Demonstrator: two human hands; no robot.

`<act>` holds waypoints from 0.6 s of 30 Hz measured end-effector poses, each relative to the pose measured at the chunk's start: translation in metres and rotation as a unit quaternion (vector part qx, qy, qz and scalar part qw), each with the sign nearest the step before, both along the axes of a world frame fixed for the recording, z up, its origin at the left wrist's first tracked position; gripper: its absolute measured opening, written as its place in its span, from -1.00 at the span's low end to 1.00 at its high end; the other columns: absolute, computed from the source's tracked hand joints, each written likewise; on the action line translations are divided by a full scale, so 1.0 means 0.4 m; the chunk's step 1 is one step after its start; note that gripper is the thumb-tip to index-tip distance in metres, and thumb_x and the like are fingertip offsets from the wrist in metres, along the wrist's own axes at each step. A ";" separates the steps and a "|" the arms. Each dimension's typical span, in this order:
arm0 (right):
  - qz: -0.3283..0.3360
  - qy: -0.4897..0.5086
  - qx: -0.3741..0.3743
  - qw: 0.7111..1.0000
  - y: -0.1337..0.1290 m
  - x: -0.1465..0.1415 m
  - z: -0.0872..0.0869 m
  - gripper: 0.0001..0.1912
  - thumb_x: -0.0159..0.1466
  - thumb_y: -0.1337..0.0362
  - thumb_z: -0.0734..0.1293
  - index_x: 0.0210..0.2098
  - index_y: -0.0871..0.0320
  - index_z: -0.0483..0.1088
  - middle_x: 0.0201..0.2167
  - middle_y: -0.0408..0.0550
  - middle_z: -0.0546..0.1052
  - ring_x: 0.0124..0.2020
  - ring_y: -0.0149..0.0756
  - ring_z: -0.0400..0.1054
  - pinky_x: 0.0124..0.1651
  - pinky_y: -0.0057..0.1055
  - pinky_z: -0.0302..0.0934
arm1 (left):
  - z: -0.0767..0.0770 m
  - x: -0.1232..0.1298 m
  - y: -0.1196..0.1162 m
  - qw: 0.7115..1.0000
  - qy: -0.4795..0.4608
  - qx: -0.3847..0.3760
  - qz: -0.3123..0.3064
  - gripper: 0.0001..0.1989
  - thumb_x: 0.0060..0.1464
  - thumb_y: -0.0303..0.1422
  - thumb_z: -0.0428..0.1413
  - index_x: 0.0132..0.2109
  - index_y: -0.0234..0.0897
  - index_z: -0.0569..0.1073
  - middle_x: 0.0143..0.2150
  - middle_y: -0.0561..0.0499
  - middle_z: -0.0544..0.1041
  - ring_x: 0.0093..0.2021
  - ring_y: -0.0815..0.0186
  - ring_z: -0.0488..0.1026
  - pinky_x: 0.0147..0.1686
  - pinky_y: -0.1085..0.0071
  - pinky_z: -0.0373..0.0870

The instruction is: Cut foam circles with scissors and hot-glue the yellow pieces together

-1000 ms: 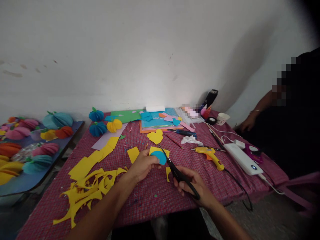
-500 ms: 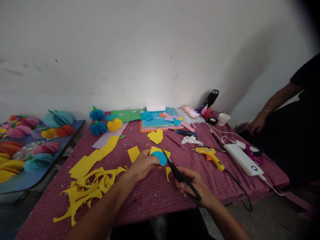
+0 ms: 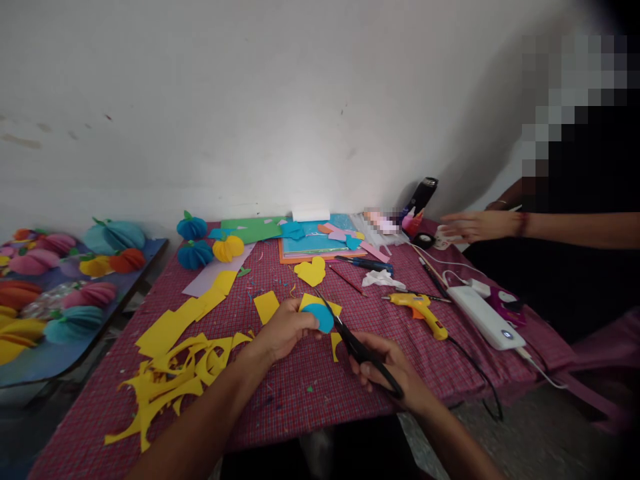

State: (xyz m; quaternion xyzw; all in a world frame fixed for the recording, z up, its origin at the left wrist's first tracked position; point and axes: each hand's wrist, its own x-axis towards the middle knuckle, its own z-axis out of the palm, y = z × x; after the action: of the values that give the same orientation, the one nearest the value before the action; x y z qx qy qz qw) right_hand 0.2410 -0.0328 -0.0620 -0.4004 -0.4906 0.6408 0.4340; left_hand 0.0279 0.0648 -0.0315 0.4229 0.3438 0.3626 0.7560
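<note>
My left hand point(image 3: 287, 329) pinches a blue paper circle point(image 3: 320, 317) laid over a piece of yellow paper point(image 3: 336, 307). Black scissors point(image 3: 361, 351) are in my right hand point(image 3: 387, 373), fingers wrapped round the handles. Their blades lie along the right edge of the blue circle, at the yellow paper; how far apart they are I cannot make out. A small yellow offcut point(image 3: 336, 347) sits just below the blades. Left of my left hand lie a yellow rectangle point(image 3: 267, 307) and a heap of yellow scraps point(image 3: 170, 380). Yellow cut-out shapes point(image 3: 310, 272) rest beyond my hands.
A yellow glue gun point(image 3: 417, 311), a white power bank point(image 3: 486, 319) and cables lie to the right. Sheets of coloured paper point(image 3: 253, 231) and paper pumpkins point(image 3: 195, 255) stand at the back. More pumpkins cover a blue table point(image 3: 103, 333). Another person's hand point(image 3: 470, 227) reaches over a paper cup.
At the right, another person's arm has come in from the side, its hand now at the paper cup. My hands, the scissors and the blue circle look almost unmoved.
</note>
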 end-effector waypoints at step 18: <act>0.017 -0.015 -0.019 1.000 -0.008 0.014 0.013 -0.46 0.15 0.12 0.49 0.09 0.12 0.42 -0.43 -0.16 0.39 -0.53 -0.46 0.26 -0.54 -0.55 0.19 | -0.013 -0.005 0.002 0.999 -0.015 0.005 -0.035 -0.88 -0.24 -0.52 0.18 -0.42 -0.36 0.49 -0.47 0.02 0.49 -0.49 0.39 0.40 -0.45 0.44 0.39</act>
State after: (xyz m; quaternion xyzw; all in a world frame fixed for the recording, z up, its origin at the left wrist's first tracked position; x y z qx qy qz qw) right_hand 0.2464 -0.0360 -0.0568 -0.4100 -0.4913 0.6511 0.4082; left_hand 0.0258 0.0655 -0.0365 0.4326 0.3152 0.3436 0.7716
